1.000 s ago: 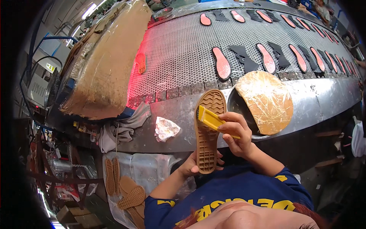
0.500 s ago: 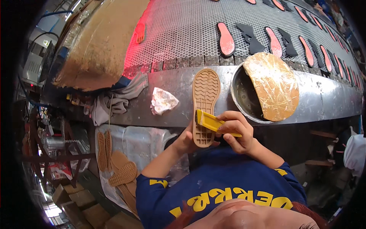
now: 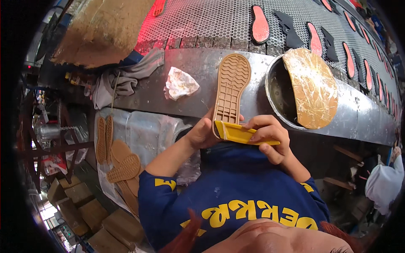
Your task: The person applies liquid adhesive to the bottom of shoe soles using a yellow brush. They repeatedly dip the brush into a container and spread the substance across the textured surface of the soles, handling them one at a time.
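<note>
Tan rubber shoe sole is held tread up before the navy shirt, its toe end over the metal tabletop. The left grip is clamped around its heel end; the right grip is clamped on a yellow-handled tool laid across the heel. Too much sideways pressure could twist the sole loose; a skid off the edge could rub the left fingers. Swinging right, the toe could knock the half-covered metal pan.
</note>
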### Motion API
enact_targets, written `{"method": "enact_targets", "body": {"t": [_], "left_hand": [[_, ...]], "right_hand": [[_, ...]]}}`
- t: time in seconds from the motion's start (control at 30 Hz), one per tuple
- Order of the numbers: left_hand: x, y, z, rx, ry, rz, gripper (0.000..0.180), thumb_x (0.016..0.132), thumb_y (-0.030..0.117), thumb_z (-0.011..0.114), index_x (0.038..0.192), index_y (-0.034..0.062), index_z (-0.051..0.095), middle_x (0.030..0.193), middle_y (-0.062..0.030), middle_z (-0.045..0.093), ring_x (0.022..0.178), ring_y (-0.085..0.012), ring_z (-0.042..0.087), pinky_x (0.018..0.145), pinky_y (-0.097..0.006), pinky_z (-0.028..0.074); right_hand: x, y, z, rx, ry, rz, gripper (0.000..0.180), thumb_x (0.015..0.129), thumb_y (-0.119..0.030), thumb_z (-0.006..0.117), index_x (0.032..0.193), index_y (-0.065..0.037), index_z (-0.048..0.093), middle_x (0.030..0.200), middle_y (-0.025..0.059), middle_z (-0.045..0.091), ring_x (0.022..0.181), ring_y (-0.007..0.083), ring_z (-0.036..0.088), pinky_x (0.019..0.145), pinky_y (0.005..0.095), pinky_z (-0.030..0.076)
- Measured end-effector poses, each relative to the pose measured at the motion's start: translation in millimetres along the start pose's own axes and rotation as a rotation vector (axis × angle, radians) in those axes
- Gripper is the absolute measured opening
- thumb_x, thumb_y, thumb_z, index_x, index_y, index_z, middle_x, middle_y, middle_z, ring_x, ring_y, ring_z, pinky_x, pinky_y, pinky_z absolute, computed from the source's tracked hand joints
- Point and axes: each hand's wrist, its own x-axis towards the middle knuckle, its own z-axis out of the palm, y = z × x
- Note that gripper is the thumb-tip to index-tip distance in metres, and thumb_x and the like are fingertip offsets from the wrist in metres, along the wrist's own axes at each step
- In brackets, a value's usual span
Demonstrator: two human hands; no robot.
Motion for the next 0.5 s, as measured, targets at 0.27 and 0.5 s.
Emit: {"method": "enact_targets", "body": {"t": [0.27,0.5], "left_hand": [[-3.3,4.7,1.4,-0.013,0.006,-0.093,0.100,0.077,0.068,0.058,0.149,0.0142,0.014,0.137,-0.0100,0.044,0.123,-0.0231,0.049,0.088,-0.039,0.054],[-4.5,7.0,-3.0,-0.092,-0.061,-0.199,0.102,0.076,0.070,0.056,0.150,0.0140,0.013,0.141,-0.0115,0.040,0.123,-0.0261,0.050,0.086,-0.037,0.056]], "right_hand": [[7.3,18.4,-5.9,0.325,-0.013,0.129,0.019,0.095,-0.022,0.052,0.103,-0.004,0.055,0.115,0.0174,0.056,0.109,0.0269,0.054,0.095,0.0393,0.042],[18.4,20.7,-7.8,0.538,-0.031,0.225,0.019,0.098,-0.023,0.049,0.103,-0.004,0.051,0.115,0.0176,0.056,0.101,0.0203,0.056,0.079,0.0297,0.049]]}}
